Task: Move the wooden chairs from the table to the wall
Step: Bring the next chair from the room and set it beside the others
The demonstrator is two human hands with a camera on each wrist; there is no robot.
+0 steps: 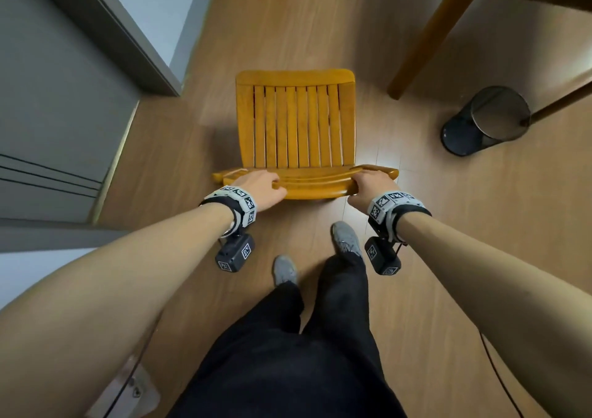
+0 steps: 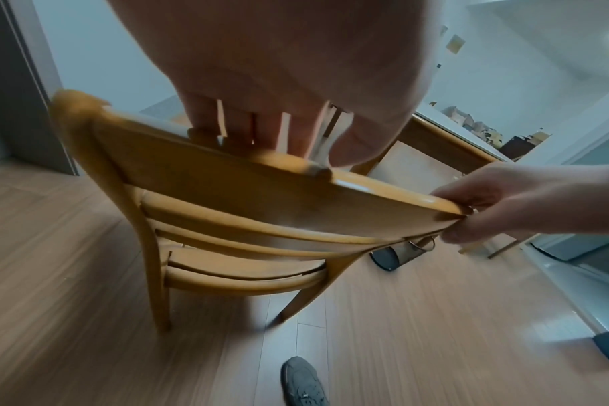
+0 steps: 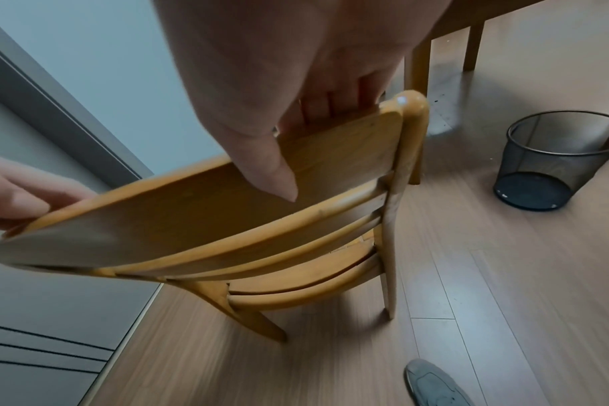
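Both grips closed on honey-coloured slatted wooden chair (image 1: 296,126) top rail: left hand (image 1: 260,188) at left end, right hand (image 1: 371,187) at right; black mesh bin (image 1: 487,121) further right.

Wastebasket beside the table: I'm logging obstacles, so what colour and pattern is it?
The wastebasket is black wire mesh, see-through, with a solid dark base. The right wrist view shows it best.

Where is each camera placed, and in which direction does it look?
Head: on the head, looking down at the wooden chair; both arms, legs and shoes show.
Left wrist: under the left hand, facing the chair's backrest; the right hand shows.
Right wrist: under the right hand, facing the backrest; left fingers show.
Shared: all views show the chair and the mesh wastebasket.
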